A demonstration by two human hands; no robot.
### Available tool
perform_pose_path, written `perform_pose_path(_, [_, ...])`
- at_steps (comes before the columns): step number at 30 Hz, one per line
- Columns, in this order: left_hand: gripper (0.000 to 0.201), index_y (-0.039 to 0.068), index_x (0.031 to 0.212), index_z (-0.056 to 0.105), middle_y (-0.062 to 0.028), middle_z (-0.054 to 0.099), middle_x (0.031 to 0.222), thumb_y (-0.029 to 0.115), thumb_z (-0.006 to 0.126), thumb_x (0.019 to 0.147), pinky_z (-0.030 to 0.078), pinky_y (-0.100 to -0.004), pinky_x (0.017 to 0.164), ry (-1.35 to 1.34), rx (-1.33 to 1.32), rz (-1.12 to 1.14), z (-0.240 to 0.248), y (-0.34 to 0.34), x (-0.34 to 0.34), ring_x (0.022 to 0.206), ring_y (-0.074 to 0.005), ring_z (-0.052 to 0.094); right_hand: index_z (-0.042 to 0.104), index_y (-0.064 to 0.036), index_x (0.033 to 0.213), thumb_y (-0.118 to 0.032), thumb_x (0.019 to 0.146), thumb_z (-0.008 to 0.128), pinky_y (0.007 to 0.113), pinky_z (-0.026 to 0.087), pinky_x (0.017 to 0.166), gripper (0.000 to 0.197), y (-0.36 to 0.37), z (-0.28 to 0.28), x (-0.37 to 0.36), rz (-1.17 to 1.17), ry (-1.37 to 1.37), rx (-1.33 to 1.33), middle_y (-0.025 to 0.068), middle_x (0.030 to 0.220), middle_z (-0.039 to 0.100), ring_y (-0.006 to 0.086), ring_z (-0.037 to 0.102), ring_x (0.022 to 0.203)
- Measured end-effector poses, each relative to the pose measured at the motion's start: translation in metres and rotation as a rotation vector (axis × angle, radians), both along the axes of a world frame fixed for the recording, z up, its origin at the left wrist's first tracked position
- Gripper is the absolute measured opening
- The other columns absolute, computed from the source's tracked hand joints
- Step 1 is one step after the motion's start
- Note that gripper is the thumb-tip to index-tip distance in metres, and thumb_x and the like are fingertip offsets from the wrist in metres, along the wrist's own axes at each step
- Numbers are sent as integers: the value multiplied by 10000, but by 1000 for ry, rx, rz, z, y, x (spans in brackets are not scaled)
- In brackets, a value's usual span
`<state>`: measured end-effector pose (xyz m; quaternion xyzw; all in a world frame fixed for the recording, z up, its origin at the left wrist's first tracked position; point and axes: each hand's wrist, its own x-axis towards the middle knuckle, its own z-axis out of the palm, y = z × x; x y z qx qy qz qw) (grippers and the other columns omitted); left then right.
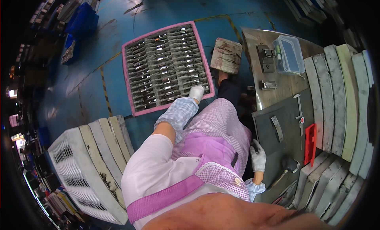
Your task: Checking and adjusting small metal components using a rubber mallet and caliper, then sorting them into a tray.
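My left hand (196, 93), in a white glove and checked sleeve cover, reaches to the near right corner of a pink-rimmed tray (126, 73). Rows of small shiny metal parts (160, 53) stand in its dark grey slotted lining. The left fingers are drawn together at a slot; what they grip is too small to make out. My right hand (258, 156), in a grey-white glove, is at the edge of a workbench with a dark grey mat (269, 150). Its fingers are loosely apart with nothing in them. Near it on the mat lie a curved metal strip (277, 128) and a black-headed mallet (290, 164).
A dial caliper (301, 117) and a red plastic case (310, 145) lie on the bench. Farther back are metal blocks (265, 59) and a clear bin (289, 55). Stacked trays (334, 99) stand right, more (95, 158) left. A worn wooden stool (226, 55) is beyond my legs.
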<state>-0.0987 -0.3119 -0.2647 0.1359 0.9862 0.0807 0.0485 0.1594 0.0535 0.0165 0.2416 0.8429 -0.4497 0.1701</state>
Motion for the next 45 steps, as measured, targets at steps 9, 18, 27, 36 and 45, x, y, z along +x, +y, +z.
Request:
perform_pose_path(9, [229, 93, 921, 748, -153, 738, 869, 300, 651, 930, 597, -488, 683, -175, 170, -28, 19, -15, 10, 768, -368, 740, 685, -149, 1314, -149, 900, 675, 369, 564, 852, 414, -51, -7, -40, 336, 97, 360, 145, 1129, 715, 297, 696, 903])
perform_pose_path(18, [493, 152, 1220, 748, -180, 739, 1160, 503, 708, 877, 543, -471, 954, -594, -57, 128, 50, -53, 1, 1081, -375, 701, 678, -139, 1308, -205, 914, 653, 455, 527, 980, 401, -55, 16, -65, 452, 49, 329, 161, 1186, 716, 368, 675, 1091])
perform_pose_path(27, [315, 143, 1111, 776, -101, 762, 902, 281, 805, 829, 591, -381, 739, -271, 537, -668, 301, 138, 61, 836, -300, 746, 724, -104, 1270, -184, 933, 708, 328, 542, 908, 346, -52, 42, -96, 197, 559, 217, 141, 1173, 733, 250, 713, 1027])
perform_pose_path(36, [259, 81, 1170, 723, -125, 721, 1148, 96, 700, 913, 568, -381, 894, -326, 924, -270, 283, 248, 74, 1044, -317, 708, 823, -187, 1072, -366, 920, 738, 293, 570, 811, 250, 67, 28, -75, -593, 392, -61, 52, 970, 795, 205, 758, 862])
perform_pose_path(45, [380, 76, 1313, 643, -151, 666, 1269, 75, 680, 935, 545, -394, 952, -1, 769, -399, 277, 289, 67, 1124, -348, 667, 821, -206, 1009, -357, 909, 735, 317, 577, 747, 200, 80, 41, -83, -453, 323, 186, 44, 900, 773, 227, 751, 818])
